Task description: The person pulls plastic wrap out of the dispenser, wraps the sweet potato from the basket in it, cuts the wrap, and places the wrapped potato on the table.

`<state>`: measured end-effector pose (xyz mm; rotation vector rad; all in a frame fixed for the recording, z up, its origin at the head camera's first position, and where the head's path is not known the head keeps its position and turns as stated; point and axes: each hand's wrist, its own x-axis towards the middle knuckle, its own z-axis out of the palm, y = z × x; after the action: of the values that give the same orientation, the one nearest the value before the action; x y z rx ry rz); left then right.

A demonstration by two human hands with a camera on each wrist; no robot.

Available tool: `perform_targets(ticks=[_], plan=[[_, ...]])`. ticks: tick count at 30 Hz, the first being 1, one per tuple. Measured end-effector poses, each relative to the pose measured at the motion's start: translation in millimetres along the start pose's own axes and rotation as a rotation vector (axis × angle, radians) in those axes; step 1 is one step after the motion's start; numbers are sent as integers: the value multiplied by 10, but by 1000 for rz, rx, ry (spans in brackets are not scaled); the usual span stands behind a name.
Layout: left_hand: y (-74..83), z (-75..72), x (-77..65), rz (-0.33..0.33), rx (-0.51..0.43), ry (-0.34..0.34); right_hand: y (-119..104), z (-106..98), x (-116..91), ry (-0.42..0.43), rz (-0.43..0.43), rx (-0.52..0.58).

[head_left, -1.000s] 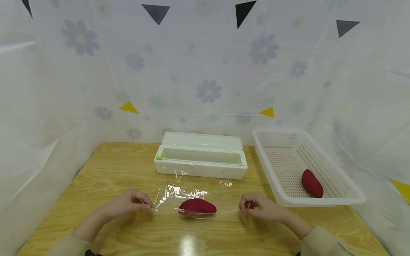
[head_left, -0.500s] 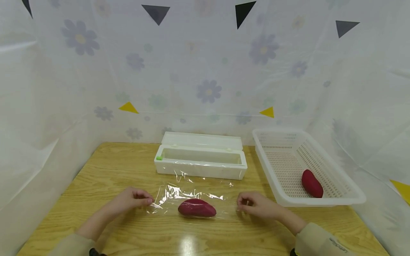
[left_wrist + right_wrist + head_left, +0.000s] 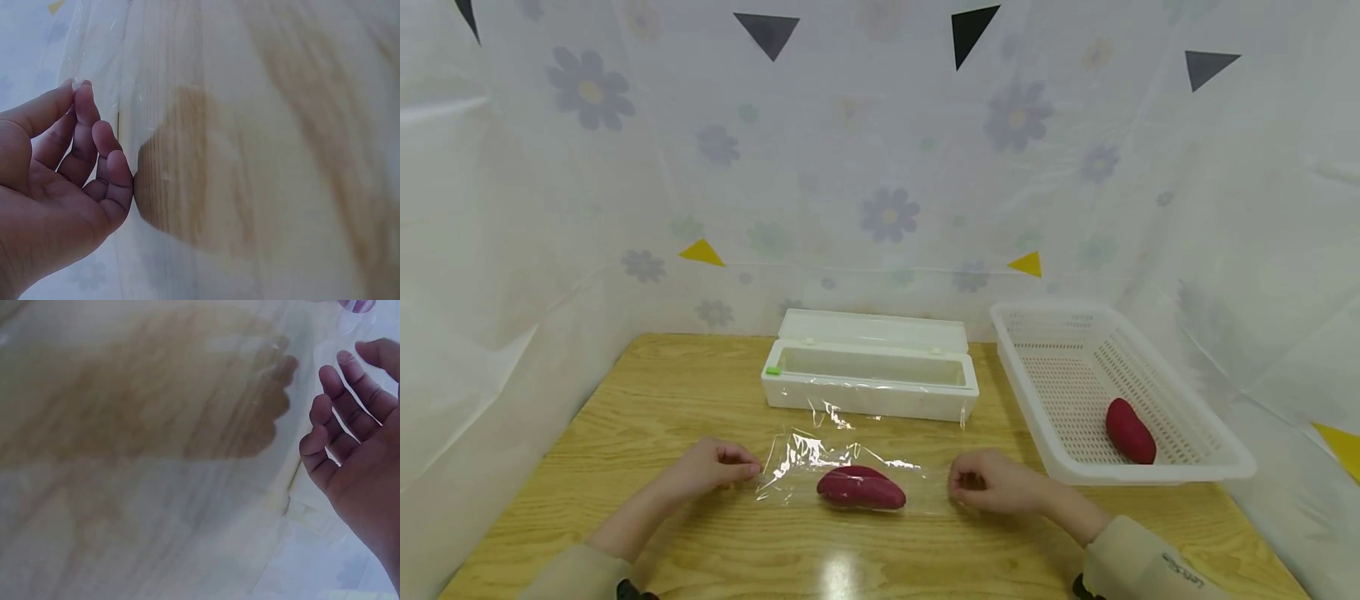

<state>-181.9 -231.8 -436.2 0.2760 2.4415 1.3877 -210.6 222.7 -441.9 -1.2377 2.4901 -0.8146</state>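
Observation:
A dark red sweet potato (image 3: 861,487) lies on the table under a sheet of clear cling film (image 3: 805,450). The film stretches from the white wrap dispenser (image 3: 871,398) towards me. At the film's left corner my left hand (image 3: 711,467) pinches the edge between thumb and index finger; the pinch also shows in the left wrist view, where the other fingers curl loosely. By the film's right edge is my right hand (image 3: 996,482). In the right wrist view, its thumb and index fingertip stand slightly apart, with a glint of film at the index fingertip (image 3: 345,357).
A white perforated basket (image 3: 1037,408) stands at the right with another red sweet potato (image 3: 1131,431) in it. The dispenser's lid (image 3: 872,327) stands raised at the back. A flowered sheet (image 3: 887,167) hangs behind the wooden table (image 3: 760,558).
The film has come down over the near side of the sweet potato. My right hand has shifted slightly left, towards it. My left hand has risen a little in view, still at the film's corner.

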Motion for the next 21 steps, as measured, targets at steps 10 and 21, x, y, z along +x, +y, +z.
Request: perform_targets(ticks=[10,21], plan=[[-35,-3,15,4,-17,-10,-314,-85,245,149,28,-147],[-57,-9,20,6,-25,-14,-667,180,683,72,25,-184]])
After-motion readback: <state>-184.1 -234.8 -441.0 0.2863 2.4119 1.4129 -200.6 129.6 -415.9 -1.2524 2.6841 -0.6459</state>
